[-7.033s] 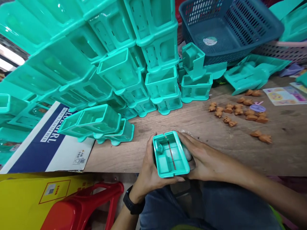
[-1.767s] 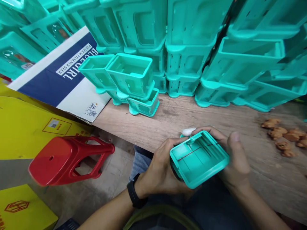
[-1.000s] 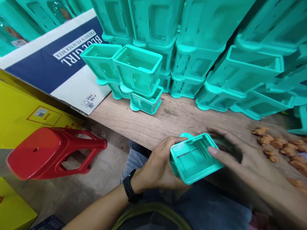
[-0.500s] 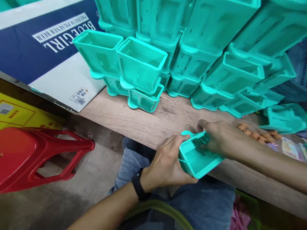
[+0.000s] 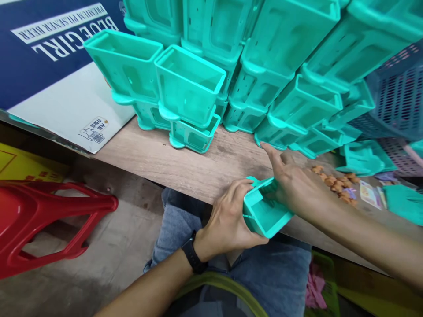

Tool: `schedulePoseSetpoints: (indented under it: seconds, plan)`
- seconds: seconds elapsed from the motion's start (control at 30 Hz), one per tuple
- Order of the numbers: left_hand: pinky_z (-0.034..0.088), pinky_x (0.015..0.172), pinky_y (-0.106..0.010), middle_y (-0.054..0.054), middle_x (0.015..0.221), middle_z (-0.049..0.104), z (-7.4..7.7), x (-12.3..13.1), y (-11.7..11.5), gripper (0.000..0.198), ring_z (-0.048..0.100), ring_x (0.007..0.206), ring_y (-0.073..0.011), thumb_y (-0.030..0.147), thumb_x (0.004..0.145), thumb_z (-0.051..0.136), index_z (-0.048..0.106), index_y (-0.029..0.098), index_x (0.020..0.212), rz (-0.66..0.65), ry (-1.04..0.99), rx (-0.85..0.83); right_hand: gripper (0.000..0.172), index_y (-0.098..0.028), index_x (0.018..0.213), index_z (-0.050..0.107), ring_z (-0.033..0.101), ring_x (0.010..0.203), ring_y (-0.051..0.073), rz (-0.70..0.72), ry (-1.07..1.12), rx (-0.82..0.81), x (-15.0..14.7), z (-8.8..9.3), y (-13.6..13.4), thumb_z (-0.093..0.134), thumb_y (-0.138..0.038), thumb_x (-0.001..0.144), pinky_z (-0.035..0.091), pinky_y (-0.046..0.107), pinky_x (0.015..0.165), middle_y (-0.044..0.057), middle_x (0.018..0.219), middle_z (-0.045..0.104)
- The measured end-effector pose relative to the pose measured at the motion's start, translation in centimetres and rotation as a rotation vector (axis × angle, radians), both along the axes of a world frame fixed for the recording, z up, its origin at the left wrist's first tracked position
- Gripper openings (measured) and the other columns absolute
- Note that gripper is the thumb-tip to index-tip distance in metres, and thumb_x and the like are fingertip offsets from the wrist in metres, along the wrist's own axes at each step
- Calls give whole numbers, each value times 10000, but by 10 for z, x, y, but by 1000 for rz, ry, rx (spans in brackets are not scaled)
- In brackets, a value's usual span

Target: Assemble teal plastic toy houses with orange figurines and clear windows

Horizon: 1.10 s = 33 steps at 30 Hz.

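Observation:
My left hand point(image 5: 231, 220) is wrapped round the outside of a turquoise plastic box point(image 5: 272, 222), which is tilted with its open mouth toward me above the table's front edge. Over the far side of this box is my right hand point(image 5: 294, 182), its index finger stretched out and apart. Its other fingers reach into the box and are partly hidden; nothing shows between them. Beyond my hands, more turquoise boxes point(image 5: 190, 88) stand stacked in rows on the wooden table point(image 5: 145, 154).
Small brown pieces point(image 5: 337, 182) lie at the right, near a printed card point(image 5: 370, 193). A blue-grey basket point(image 5: 396, 97) stands behind them. At the left are a Blue Girl beer carton point(image 5: 69, 97) and a red stool point(image 5: 79, 215). A green basket point(image 5: 330, 281) holds pink material below.
My right hand has raised its index finger off the box rim and straightened it. The left hand keeps its grip on the box. The view has shifted a little to the right.

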<state>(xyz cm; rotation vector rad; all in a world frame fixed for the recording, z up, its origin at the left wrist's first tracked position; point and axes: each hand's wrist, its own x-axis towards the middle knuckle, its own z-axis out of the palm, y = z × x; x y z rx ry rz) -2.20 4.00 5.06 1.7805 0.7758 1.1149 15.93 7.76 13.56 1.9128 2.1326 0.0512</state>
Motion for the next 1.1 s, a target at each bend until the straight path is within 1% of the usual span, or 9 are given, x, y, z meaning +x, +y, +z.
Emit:
schedulePoseSetpoints:
  seconds: [0.23,0.37,0.43,0.57,0.67,0.73,0.9,1.0,1.1]
  plan:
    - [576,1042,-510,-130,1288,605,-2,7,-6,830,630,1245,-356,244,626,871,414,219,1318,66,-35,38,1068,-271,1681,48,640,687,265,-34,-19,-97,-8,10,2,605,-119,782,361,321,512,170,1094,626]
    - [591,1014,-509,-110,1234,639,-1,8,-9,795,667,1187,-354,265,640,861,428,226,1305,96,9,22,1041,-295,1681,116,666,678,249,-131,-14,-106,-20,12,3,614,-99,788,358,306,511,174,1156,631]
    - [596,1002,-494,-93,1217,652,-2,5,-8,810,679,1162,-348,248,611,863,443,231,1303,84,16,13,1056,-254,1673,181,703,762,295,-175,62,-130,-17,10,3,704,-173,759,427,323,550,173,1163,663]
    - [596,995,-461,-77,1242,660,-2,-3,-4,825,684,1155,-329,222,596,854,473,240,1327,24,-17,6,918,-204,1595,389,713,1055,372,-154,504,-221,11,9,-9,740,-480,792,583,475,834,144,1178,748]
    - [585,1012,-457,-88,1280,654,-2,-7,-2,826,670,1185,-328,223,604,853,473,237,1338,-3,-11,9,715,-288,1455,593,572,1362,385,-189,787,-178,34,9,-28,582,-717,883,447,582,1139,98,1428,667]
    - [580,1021,-448,-89,1285,652,-3,-8,-3,833,666,1191,-323,217,595,860,470,232,1331,-8,1,13,677,-313,1369,662,509,1437,361,-311,983,-106,35,1,-40,453,-783,929,365,586,1213,68,1492,625]
    - [579,1019,-426,-86,1286,630,-3,-8,-6,864,656,1204,-312,225,616,849,433,232,1373,3,22,25,740,-268,1117,728,729,1128,324,-543,1786,81,-9,-42,-57,370,-873,884,592,494,949,85,1239,772]
    - [593,976,-419,-81,1224,632,-1,-6,-8,813,674,1148,-302,258,664,825,426,231,1372,42,37,58,631,-245,884,754,759,946,286,-636,1924,259,-31,-54,-56,464,-805,880,603,416,865,59,967,814]
    - [607,929,-388,-69,1160,649,0,-3,-9,701,701,1090,-280,267,726,792,450,233,1338,80,27,73,577,-235,835,772,747,938,285,-661,1947,304,-34,-53,-53,465,-718,903,591,395,853,50,896,802]
